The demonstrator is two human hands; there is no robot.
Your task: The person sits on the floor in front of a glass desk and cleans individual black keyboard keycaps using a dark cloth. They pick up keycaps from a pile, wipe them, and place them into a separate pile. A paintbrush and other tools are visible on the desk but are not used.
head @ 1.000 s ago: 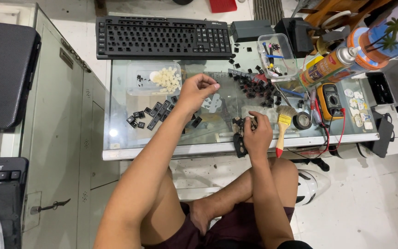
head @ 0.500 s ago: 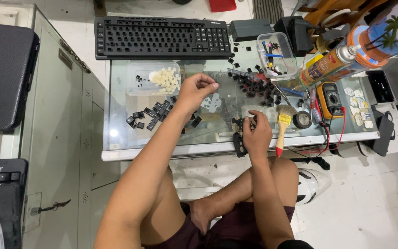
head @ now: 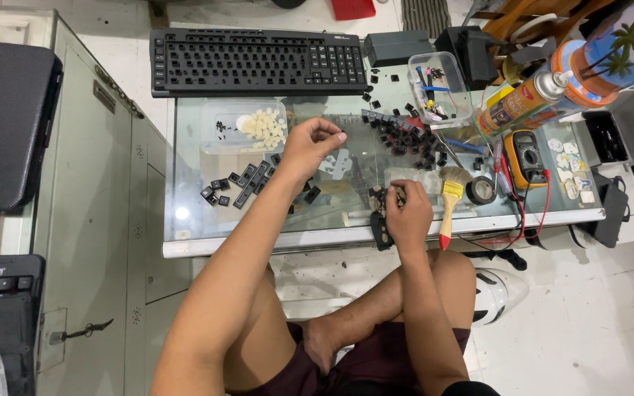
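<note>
Down on the glass table (head: pixel 273 227), the left hand (head: pixel 310 147) hovers over the middle of the surface with its fingers curled in and the thumb and forefinger pinched together at their tips; whatever sits in that pinch is too small to make out. Just left of that hand lies a scatter of loose black keycaps (head: pixel 238 185), and a little farther off stands a clear tray (head: pixel 221 139) with a heap of pale rubber domes (head: pixel 264 126) in it. The right hand (head: pixel 407 213) rests near the near edge of the table, fingers closed around a small dark part (head: pixel 381 196) that shows only partly past the knuckles; what it is cannot be told. Touching distance to its right lies a paintbrush (head: pixel 449 205) with a yellow ferrule and red handle tip, bristles pointing far. Beyond the right hand, a second, denser pile of black keycaps (head: pixel 409 139) covers the glass. At the far side lies a black keyboard (head: pixel 254 60), its right end beside a clear plastic box (head: pixel 438 88) of small tools. Farther right stand a spray can (head: pixel 522 103), a yellow multimeter (head: pixel 526 155) with red leads, and a roll of black tape (head: pixel 481 191) near the brush.
</note>
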